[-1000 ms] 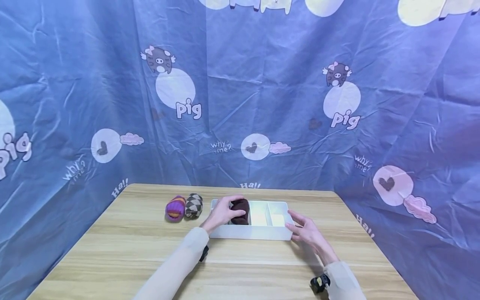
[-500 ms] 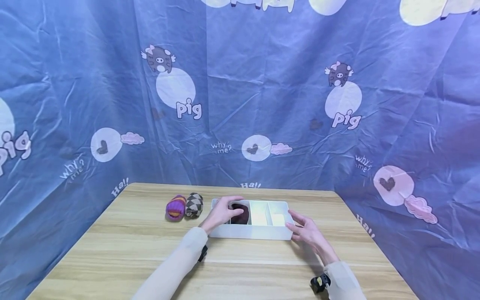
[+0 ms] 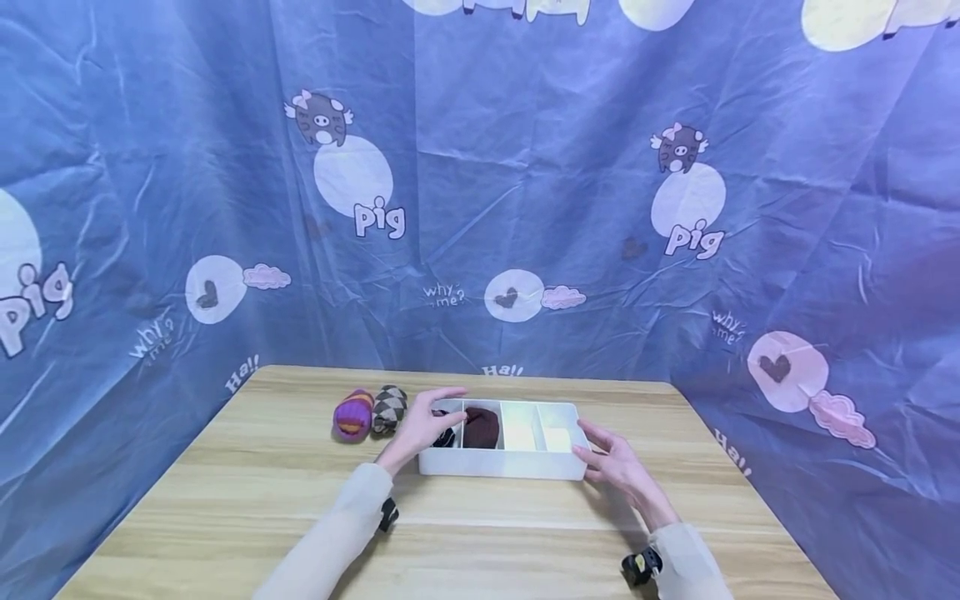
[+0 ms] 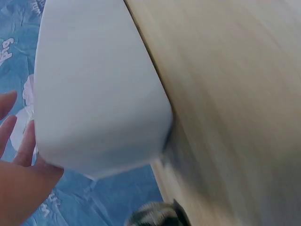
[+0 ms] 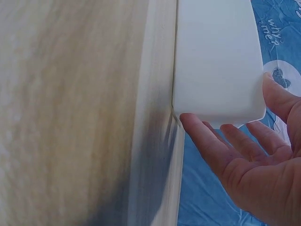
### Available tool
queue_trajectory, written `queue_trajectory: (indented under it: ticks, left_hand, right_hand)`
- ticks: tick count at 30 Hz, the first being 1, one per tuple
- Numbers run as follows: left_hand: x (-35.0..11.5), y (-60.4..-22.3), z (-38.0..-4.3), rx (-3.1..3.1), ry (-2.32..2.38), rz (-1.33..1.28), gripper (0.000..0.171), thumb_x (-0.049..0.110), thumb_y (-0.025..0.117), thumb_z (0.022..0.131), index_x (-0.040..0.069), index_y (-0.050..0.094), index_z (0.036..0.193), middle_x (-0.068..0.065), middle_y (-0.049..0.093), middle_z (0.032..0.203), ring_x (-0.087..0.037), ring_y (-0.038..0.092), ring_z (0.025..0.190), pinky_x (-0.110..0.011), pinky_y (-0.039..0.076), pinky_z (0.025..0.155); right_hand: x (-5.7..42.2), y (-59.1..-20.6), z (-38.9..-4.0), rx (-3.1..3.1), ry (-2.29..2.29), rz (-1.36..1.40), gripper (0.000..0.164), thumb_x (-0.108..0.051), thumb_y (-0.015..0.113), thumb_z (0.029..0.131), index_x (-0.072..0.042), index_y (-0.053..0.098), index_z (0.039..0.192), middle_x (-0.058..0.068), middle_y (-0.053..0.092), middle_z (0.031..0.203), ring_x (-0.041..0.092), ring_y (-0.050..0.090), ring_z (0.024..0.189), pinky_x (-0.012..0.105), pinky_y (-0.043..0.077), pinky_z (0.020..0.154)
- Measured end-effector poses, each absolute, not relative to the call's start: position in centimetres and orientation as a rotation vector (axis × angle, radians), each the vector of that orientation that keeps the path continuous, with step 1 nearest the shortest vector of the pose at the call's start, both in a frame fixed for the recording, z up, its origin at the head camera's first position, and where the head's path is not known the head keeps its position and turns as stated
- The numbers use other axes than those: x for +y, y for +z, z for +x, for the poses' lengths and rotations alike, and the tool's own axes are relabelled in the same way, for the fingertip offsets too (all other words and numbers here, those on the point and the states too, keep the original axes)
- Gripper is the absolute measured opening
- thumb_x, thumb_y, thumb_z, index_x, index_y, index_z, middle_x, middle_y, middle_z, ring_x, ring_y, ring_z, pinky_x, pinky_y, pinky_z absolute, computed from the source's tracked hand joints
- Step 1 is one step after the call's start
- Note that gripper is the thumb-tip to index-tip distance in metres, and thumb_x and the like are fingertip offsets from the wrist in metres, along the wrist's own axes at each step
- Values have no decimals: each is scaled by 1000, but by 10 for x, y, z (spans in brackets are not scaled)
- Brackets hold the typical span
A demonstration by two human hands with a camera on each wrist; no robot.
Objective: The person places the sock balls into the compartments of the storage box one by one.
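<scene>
A white divided box (image 3: 502, 464) lies lengthwise on the table. Dark brown rolled socks (image 3: 482, 428) fill its second compartment from the left. In the leftmost one is a black bundle (image 3: 446, 438), partly covered by my left hand (image 3: 416, 427), which hovers over that end with thumb and fingers spread and nothing between them. At the opposite end my right hand (image 3: 618, 467) holds the box, its thumb by the front corner. The right wrist view has its fingers (image 5: 207, 141) against the box's end wall (image 5: 218, 61).
Left of the box lie purple and orange striped rolled socks (image 3: 352, 416) beside grey checked rolled socks (image 3: 389, 409). The two right compartments show white floors. A blue printed curtain (image 3: 480, 208) hangs behind the wooden table (image 3: 247, 500).
My left hand has let go of the brown socks and moved left. They sit lower in their compartment, and the black bundle has come into view. My right hand has stayed put.
</scene>
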State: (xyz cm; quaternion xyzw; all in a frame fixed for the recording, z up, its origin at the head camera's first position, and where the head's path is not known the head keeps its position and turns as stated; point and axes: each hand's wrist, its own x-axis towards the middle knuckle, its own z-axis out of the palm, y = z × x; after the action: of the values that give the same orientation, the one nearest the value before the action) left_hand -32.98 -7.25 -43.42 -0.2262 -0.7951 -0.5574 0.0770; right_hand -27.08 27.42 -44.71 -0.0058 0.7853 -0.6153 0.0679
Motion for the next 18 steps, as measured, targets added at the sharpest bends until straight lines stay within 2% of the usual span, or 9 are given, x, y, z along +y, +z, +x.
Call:
queue_trajectory:
  ticks: [5,11,16,18]
  left_hand:
    - [-92,-437,-331,-2365,-1701,-610,42,9,74,86,8,65,127,-17,66,126,-31,62,115,-29,55,86]
    - [-116,-437,-331,-2366,-1721,-523,42,9,75,85,3,64,125,-20,67,121,-29,65,109,-33,54,90]
    - [-129,-436,-330,-2375,-1728,-531,38,7,75,84,3,66,121,-22,68,117,-24,67,102,-28,54,88]
    - [-134,-437,-330,-2372,-1742,-529,36,6,74,84,3,67,119,-22,69,116,-22,67,99,-24,54,82]
  right_hand:
    - [273,-446,-270,2378,-1847,7,67,-14,65,94,-4,32,152,30,22,156,39,54,124,45,52,96]
    - [273,-447,-271,2373,-1848,4,68,-13,64,94,-3,30,152,29,22,157,40,53,126,46,51,97]
    - [276,-450,-272,2371,-1852,11,67,-13,64,94,-4,31,152,28,21,157,36,56,122,43,53,95]
    - [277,-450,-271,2374,-1850,5,67,-13,64,95,-4,31,152,29,21,157,35,57,121,43,54,95]
